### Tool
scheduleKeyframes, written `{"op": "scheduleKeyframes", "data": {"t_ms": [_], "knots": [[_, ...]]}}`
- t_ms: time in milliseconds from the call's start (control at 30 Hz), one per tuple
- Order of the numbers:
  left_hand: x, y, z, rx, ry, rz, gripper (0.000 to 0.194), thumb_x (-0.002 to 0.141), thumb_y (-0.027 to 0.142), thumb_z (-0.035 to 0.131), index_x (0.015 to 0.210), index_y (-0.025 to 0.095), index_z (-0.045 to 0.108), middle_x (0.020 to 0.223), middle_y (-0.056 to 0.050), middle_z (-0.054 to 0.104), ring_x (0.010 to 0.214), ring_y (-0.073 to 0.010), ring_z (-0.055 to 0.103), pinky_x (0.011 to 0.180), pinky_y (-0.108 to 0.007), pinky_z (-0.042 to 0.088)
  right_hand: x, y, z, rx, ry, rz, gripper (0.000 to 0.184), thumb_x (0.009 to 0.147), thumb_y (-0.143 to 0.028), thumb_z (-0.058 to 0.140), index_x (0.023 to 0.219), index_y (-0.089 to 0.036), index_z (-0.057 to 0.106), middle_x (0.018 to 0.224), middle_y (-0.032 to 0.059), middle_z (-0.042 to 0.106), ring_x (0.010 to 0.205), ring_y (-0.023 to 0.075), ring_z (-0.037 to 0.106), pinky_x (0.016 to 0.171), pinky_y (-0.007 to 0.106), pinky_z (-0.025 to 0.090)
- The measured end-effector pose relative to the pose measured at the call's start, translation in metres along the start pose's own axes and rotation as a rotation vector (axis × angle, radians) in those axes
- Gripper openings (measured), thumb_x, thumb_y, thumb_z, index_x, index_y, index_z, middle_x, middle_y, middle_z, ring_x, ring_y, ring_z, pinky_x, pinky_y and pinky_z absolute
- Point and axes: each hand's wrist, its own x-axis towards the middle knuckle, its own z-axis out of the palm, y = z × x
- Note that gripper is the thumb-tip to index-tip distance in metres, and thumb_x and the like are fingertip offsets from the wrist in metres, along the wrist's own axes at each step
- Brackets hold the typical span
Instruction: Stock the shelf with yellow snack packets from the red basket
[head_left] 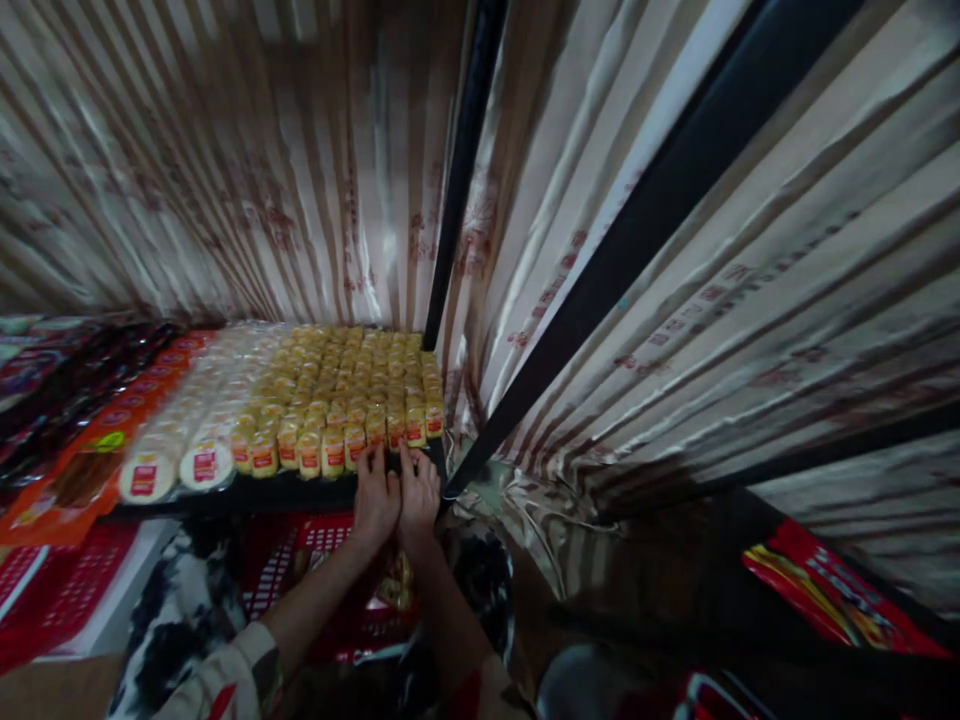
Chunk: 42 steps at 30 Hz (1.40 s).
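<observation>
Rows of small yellow snack packs [341,380] with red labels fill the right end of a dark shelf [285,490]. My left hand [377,502] and my right hand [418,497] are side by side at the shelf's front edge. Their fingertips press on the front packs of the rows near the right end, bent around the pack fronts. The exact grip is partly hidden and dim.
Left of the yellow packs lie white round packs [206,463], orange packs [82,470] and dark packs. Below is a red basket [266,575] with packs in it. A black post [570,300] rises at right before pleated curtains [300,180]. A red packet [832,590] lies far right.
</observation>
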Motion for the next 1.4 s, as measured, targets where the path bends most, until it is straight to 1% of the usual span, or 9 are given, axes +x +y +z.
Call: {"op": "scheduleKeyframes", "data": {"t_ms": [100, 233, 533, 700, 833, 967, 1067, 1200, 1400], "knots": [[0.005, 0.000, -0.002, -0.017, -0.002, -0.035, 0.044, 0.084, 0.019, 0.034, 0.123, 0.008, 0.049, 0.123, -0.017, 0.046, 0.117, -0.0234, 0.049, 0.104, -0.041, 0.038, 0.000, -0.002, -0.002, -0.002, 0.004, 0.002, 0.055, 0.084, -0.013, 0.051, 0.136, -0.029, 0.043, 0.115, 0.0069, 0.057, 0.100, 0.0208, 0.050, 0.084, 0.032, 0.039], [0.008, 0.002, -0.005, -0.008, -0.032, -0.022, 0.042, 0.084, 0.018, 0.033, 0.121, 0.008, 0.051, 0.121, -0.016, 0.049, 0.117, -0.0223, 0.050, 0.104, -0.040, 0.039, -0.001, -0.004, -0.004, 0.003, 0.001, 0.007, 0.052, 0.086, -0.014, 0.051, 0.136, -0.027, 0.044, 0.117, 0.0075, 0.057, 0.101, 0.0212, 0.050, 0.084, 0.032, 0.039], [0.002, 0.003, -0.010, 0.102, -0.043, 0.047, 0.048, 0.084, 0.015, 0.032, 0.129, 0.003, 0.044, 0.134, -0.021, 0.045, 0.128, -0.0241, 0.042, 0.108, -0.039, 0.034, -0.001, -0.004, -0.006, -0.001, -0.018, 0.004, 0.052, 0.086, -0.014, 0.049, 0.135, -0.026, 0.045, 0.118, 0.0080, 0.057, 0.101, 0.0217, 0.049, 0.086, 0.033, 0.038], [0.002, -0.003, -0.006, 0.059, -0.027, 0.081, 0.045, 0.084, 0.015, 0.034, 0.127, 0.009, 0.047, 0.132, -0.017, 0.048, 0.125, -0.0228, 0.046, 0.106, -0.040, 0.037, 0.000, -0.006, -0.010, 0.002, -0.065, 0.018, 0.055, 0.085, -0.012, 0.047, 0.138, -0.027, 0.041, 0.118, 0.0077, 0.056, 0.101, 0.0223, 0.049, 0.084, 0.033, 0.038], [-0.009, -0.012, -0.015, 0.069, 0.030, 0.176, 0.043, 0.083, 0.011, 0.034, 0.121, 0.012, 0.053, 0.128, -0.014, 0.050, 0.121, -0.0214, 0.047, 0.105, -0.040, 0.039, -0.002, -0.006, -0.011, 0.030, -0.040, 0.015, 0.058, 0.082, -0.008, 0.045, 0.137, -0.026, 0.043, 0.118, 0.0075, 0.056, 0.102, 0.0218, 0.049, 0.085, 0.032, 0.037], [-0.025, -0.028, -0.031, 0.217, 0.145, 0.248, 0.047, 0.076, 0.006, 0.040, 0.120, 0.015, 0.055, 0.127, -0.013, 0.046, 0.119, -0.0237, 0.045, 0.103, -0.042, 0.041, -0.004, -0.007, -0.009, 0.056, 0.007, 0.010, 0.060, 0.079, -0.005, 0.043, 0.136, -0.026, 0.044, 0.119, 0.0081, 0.055, 0.105, 0.0213, 0.048, 0.085, 0.032, 0.036], [-0.030, -0.042, -0.036, 0.345, 0.192, 0.292, 0.050, 0.075, 0.005, 0.041, 0.122, 0.013, 0.054, 0.129, -0.015, 0.043, 0.121, -0.0269, 0.041, 0.101, -0.045, 0.041, -0.005, -0.006, -0.008, 0.054, 0.017, 0.001, 0.062, 0.078, -0.005, 0.043, 0.136, -0.026, 0.043, 0.118, 0.0083, 0.055, 0.103, 0.0214, 0.048, 0.084, 0.032, 0.036], [-0.026, -0.052, -0.035, 0.489, 0.176, 0.337, 0.053, 0.076, 0.006, 0.042, 0.128, 0.012, 0.049, 0.133, -0.016, 0.045, 0.124, -0.0293, 0.039, 0.100, -0.046, 0.040, -0.005, -0.006, -0.007, 0.055, 0.013, -0.007, 0.063, 0.077, -0.004, 0.043, 0.137, -0.026, 0.042, 0.117, 0.0079, 0.055, 0.103, 0.0215, 0.048, 0.084, 0.032, 0.036], [-0.016, -0.052, -0.035, 0.653, 0.140, 0.406, 0.051, 0.081, 0.013, 0.043, 0.131, 0.010, 0.047, 0.136, -0.013, 0.049, 0.126, -0.0348, 0.038, 0.102, -0.051, 0.034, -0.005, -0.005, -0.006, 0.066, 0.023, -0.007, 0.061, 0.077, -0.004, 0.042, 0.135, -0.024, 0.044, 0.118, 0.0085, 0.055, 0.106, 0.0216, 0.048, 0.086, 0.033, 0.036]]}}
